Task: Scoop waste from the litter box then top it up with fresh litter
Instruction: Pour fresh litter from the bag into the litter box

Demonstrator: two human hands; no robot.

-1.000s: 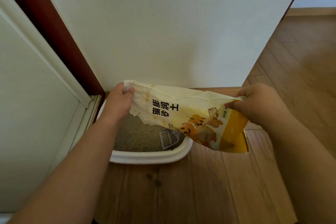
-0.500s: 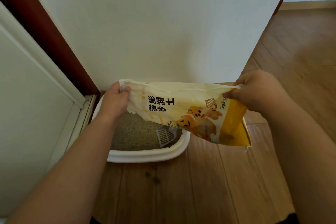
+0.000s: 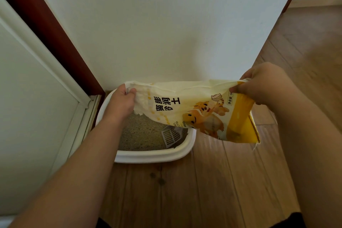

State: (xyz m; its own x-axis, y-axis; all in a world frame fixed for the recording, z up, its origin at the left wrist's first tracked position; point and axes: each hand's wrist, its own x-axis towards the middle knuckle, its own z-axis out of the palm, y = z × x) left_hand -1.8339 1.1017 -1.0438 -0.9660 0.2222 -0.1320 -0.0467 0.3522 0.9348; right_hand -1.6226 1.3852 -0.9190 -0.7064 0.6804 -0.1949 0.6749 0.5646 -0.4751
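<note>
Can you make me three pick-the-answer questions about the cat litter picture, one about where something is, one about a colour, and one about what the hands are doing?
1. Where is the scoop?
A. On the wooden floor
B. Inside the litter box, at its right side
C. In the right hand

2. What colour is the litter box?
A. White
B. Blue
C. Black

3. How is the litter bag being held?
A. It lies flat on the floor
B. One hand holds it
C. Both hands grip it, one at each end, above the box

Answers:
1 B: the slotted grey scoop lies on the litter by the box's right wall.
2 A: its rim is white against the brown floor.
3 C: the left hand pinches one end and the right hand the other, with the bag off the ground.
</note>
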